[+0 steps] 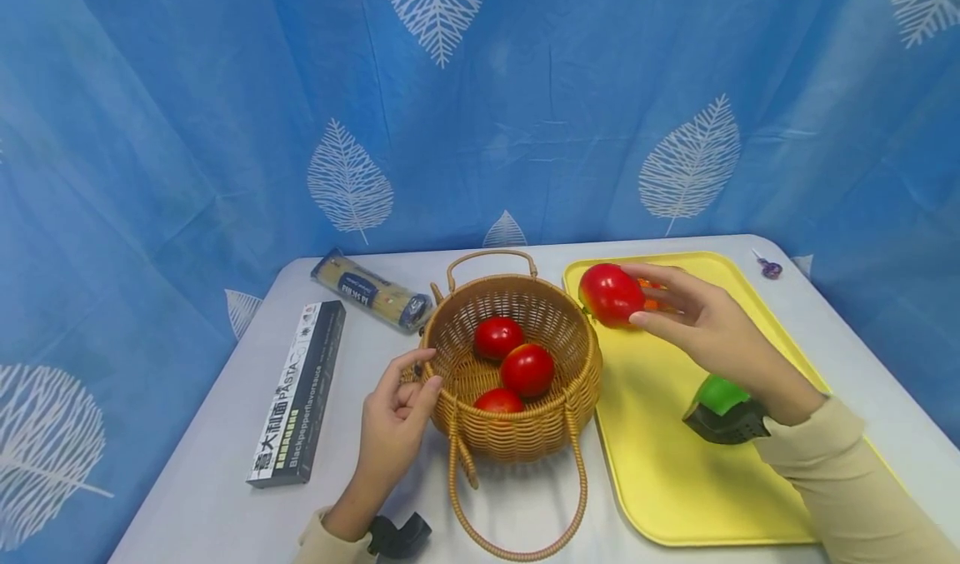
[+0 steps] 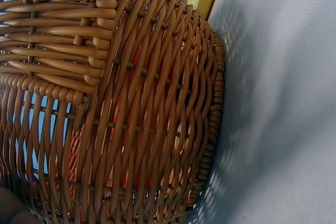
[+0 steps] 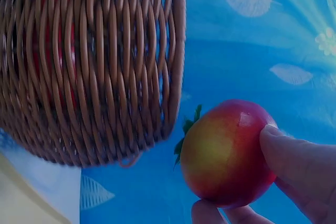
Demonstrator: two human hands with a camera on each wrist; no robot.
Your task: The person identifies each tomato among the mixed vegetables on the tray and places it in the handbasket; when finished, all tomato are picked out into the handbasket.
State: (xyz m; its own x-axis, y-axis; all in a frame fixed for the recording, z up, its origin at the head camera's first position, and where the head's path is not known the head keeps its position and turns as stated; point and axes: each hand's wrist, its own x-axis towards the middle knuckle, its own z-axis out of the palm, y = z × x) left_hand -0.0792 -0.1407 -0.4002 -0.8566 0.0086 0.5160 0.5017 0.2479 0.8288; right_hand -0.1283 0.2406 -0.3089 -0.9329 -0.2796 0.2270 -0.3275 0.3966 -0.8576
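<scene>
A wicker basket (image 1: 517,435) stands in the middle of the table, its lid flap folded open and its handles hanging out. Several red tomatoes (image 1: 527,370) lie inside it. At the basket's left rim is my left hand (image 1: 393,422), thumb and index finger holding the edge. Above the yellow tray (image 1: 660,481), to the right of the basket, my right hand (image 1: 708,322) grips a red tomato (image 1: 611,295). In the right wrist view that tomato (image 3: 228,153) shows a yellowish patch and green leaves, with thumb and fingers on its side, apart from the basket.
An orange item (image 1: 654,285) on the tray is partly hidden behind my right hand. A green item (image 1: 720,393) lies under my right wrist. Left of the basket lie a pasta box (image 1: 296,393) and a pasta packet (image 1: 371,289). A small purple thing (image 1: 769,269) sits at far right.
</scene>
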